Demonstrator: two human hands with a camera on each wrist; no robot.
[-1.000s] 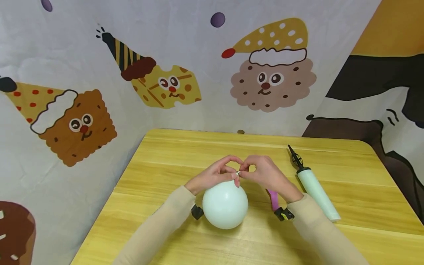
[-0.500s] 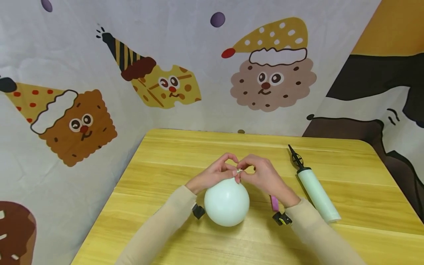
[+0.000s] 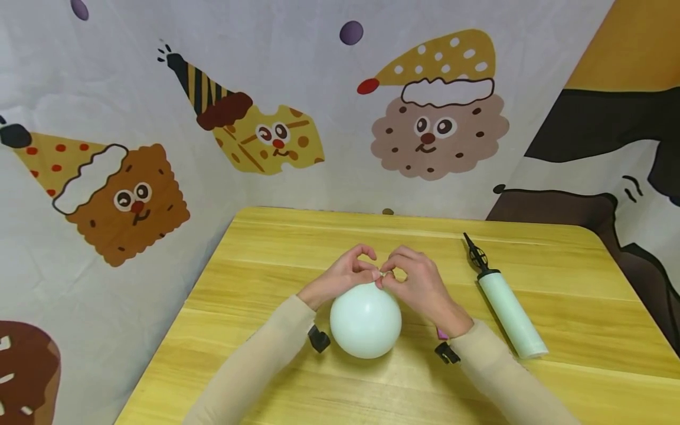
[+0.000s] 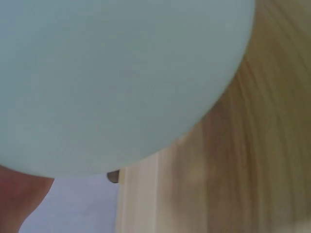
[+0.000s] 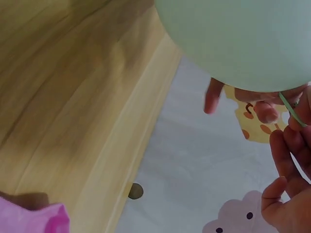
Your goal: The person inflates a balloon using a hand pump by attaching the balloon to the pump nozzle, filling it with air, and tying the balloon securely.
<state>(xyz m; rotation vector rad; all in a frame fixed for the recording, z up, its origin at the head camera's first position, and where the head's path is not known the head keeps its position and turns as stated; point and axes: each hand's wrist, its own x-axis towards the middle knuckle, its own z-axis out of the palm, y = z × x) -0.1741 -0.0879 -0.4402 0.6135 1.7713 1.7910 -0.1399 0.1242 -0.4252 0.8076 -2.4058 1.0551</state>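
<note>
A pale mint, inflated balloon point(image 3: 366, 321) hangs just over the table with its neck at the top. My left hand point(image 3: 340, 280) pinches the neck between thumb and fingers, its index finger arched above. Fingers of my right hand point(image 3: 422, 286) pinch the neck's end, touching the left fingertips. In the right wrist view, a thin green strip of the neck point(image 5: 291, 110) stretches from the balloon into the fingers. The balloon point(image 4: 116, 82) fills most of the left wrist view, hiding nearly all of the left hand. Whether the neck is looped or knotted cannot be made out.
On the wooden table point(image 3: 276, 242), right of my right arm, lies a balloon pump point(image 3: 511, 316) with a mint barrel and black nozzle. A pink item point(image 5: 31, 216) lies by the right wrist, mostly hidden in the head view. A cartoon-printed cloth point(image 3: 340, 118) stands behind the table.
Both hands stay at the neck while their fingers shift slightly. The balloon has risen a little and drifted right. My right forearm has moved in, covering more of the pink item.
</note>
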